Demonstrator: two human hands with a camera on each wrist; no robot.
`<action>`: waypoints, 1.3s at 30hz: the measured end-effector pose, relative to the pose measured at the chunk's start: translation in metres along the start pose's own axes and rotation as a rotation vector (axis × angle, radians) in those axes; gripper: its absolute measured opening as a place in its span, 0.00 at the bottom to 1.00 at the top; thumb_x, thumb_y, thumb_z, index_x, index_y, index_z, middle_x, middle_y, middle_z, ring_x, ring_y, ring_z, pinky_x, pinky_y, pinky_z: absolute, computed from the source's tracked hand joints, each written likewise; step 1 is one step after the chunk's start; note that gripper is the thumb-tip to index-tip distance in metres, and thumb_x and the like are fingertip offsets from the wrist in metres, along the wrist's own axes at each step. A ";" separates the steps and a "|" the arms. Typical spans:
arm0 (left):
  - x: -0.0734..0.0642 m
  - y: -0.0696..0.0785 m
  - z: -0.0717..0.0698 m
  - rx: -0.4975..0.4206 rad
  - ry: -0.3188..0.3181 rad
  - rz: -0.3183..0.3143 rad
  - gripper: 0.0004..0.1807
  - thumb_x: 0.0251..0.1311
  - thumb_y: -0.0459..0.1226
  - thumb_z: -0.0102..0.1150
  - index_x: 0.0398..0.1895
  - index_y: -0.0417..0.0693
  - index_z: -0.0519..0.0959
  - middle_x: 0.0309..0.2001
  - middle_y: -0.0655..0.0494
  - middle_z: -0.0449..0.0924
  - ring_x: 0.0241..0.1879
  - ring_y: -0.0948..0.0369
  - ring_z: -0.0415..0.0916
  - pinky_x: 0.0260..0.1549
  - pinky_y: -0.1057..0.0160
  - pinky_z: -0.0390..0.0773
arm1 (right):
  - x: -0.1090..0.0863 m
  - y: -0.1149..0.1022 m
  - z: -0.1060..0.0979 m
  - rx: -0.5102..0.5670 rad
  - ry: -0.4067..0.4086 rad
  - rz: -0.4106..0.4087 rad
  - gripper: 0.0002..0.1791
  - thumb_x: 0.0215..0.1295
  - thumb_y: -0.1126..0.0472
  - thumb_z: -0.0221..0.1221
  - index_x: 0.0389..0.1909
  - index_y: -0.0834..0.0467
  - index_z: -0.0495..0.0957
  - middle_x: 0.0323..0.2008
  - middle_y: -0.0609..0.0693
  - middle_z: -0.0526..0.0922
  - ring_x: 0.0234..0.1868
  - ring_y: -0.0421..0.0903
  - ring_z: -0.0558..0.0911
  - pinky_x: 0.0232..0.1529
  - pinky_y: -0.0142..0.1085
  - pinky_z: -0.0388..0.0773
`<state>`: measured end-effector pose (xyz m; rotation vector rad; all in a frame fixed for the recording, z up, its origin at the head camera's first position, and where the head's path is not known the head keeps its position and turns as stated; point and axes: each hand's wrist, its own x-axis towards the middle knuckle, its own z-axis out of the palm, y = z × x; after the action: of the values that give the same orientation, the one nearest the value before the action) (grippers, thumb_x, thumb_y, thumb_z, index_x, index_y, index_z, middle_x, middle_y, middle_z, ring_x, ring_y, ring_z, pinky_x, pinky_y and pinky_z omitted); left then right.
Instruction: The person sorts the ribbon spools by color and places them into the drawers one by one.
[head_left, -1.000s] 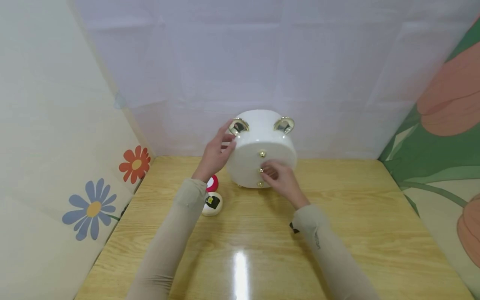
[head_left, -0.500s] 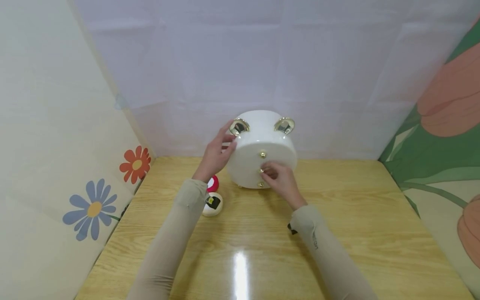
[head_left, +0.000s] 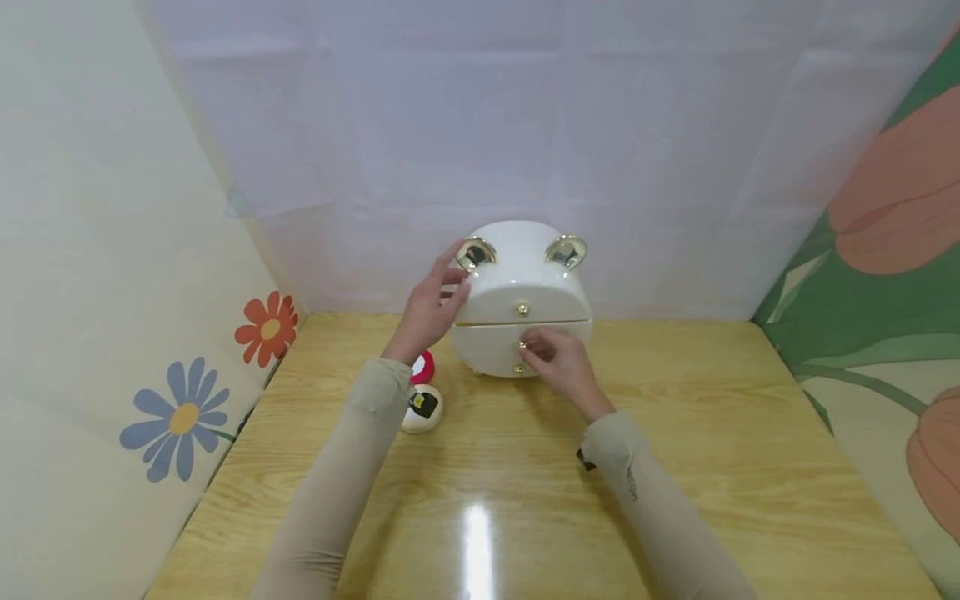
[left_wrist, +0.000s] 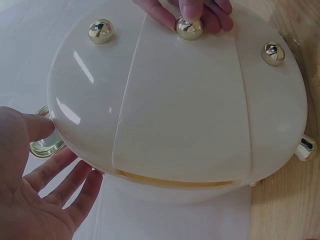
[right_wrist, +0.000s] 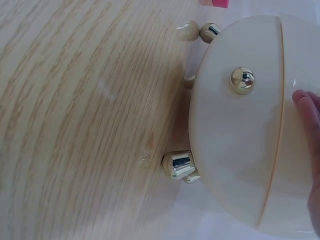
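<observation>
A glossy white round drawer box (head_left: 525,242) with gold ears and gold knobs stands at the back of the table in the head view. My right hand (head_left: 557,357) pinches the middle gold knob (left_wrist: 189,29) on its front. The middle drawer (left_wrist: 180,110) sits slightly forward, with a thin gap along its side edge. My left hand (head_left: 433,307) rests against the box's left side by the left ear (head_left: 476,252), its fingers spread. Part of my right hand lies outside the right wrist view, where the bottom knob (right_wrist: 242,80) shows uncovered.
A round red item with a white centre (head_left: 423,367) and a round white one with a black patch (head_left: 423,407) lie left of the box on the wooden table (head_left: 675,467). A pale cloth (head_left: 480,125) hangs close behind.
The middle drawer has come slightly forward, and a seam now shows under the top drawer. My right hand keeps its pinch on the knob; my left hand stays at the side.
</observation>
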<state>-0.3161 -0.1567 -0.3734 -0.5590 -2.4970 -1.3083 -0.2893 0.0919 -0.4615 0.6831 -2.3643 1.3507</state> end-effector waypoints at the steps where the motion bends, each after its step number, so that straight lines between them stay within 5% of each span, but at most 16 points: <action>1: 0.000 0.000 0.000 0.001 0.001 0.000 0.37 0.78 0.41 0.53 0.83 0.74 0.51 0.61 0.44 0.80 0.62 0.50 0.78 0.63 0.48 0.80 | 0.000 0.000 0.000 -0.004 0.000 -0.003 0.10 0.62 0.68 0.70 0.44 0.62 0.85 0.40 0.59 0.90 0.37 0.53 0.90 0.40 0.41 0.90; 39: 0.001 -0.001 0.001 -0.001 0.016 0.012 0.38 0.77 0.39 0.55 0.83 0.74 0.52 0.60 0.43 0.81 0.60 0.48 0.80 0.62 0.48 0.81 | -0.029 -0.019 -0.006 -0.071 -0.029 -0.055 0.07 0.63 0.68 0.71 0.41 0.60 0.85 0.35 0.54 0.91 0.33 0.47 0.89 0.36 0.34 0.88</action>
<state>-0.3178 -0.1560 -0.3746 -0.5608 -2.4761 -1.3044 -0.2542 0.0959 -0.4598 0.7463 -2.3857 1.2364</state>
